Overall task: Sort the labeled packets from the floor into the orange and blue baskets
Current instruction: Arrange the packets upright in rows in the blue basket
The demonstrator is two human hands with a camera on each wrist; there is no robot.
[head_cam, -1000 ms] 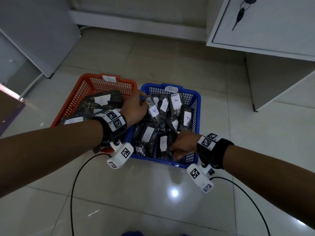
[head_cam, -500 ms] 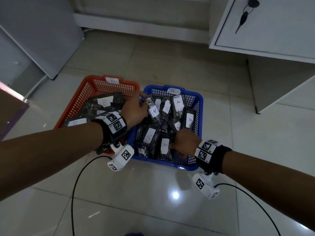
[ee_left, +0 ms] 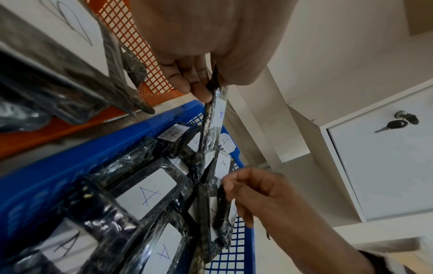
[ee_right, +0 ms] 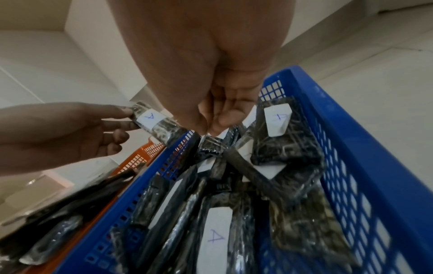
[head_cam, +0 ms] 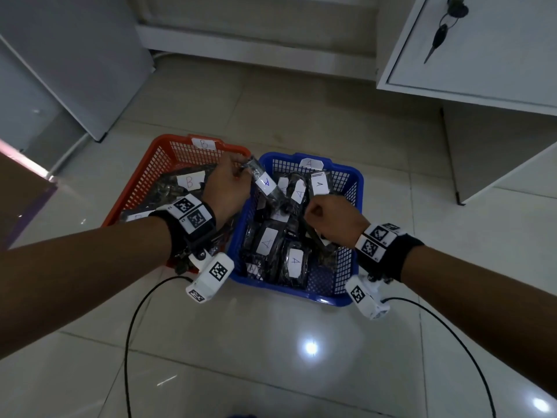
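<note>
The blue basket is tagged A and holds several dark packets with white A labels. The orange basket, tagged B, stands to its left with B packets inside. My left hand pinches the top end of an A packet, which hangs slanted over the blue basket's left rim. The left wrist view shows that packet edge-on under my fingers. Over the middle of the blue basket, my right hand pinches the top of another dark packet; its label is hard to read.
A white cabinet with a key in its lock stands at the back right, its side panel reaching the floor. A grey panel leans at the back left. Two black cables trail over the glossy tiles near me.
My left hand has raised its A packet higher above the basket rim. My right hand has moved from the blue basket's front edge to its middle and closed on a packet.
</note>
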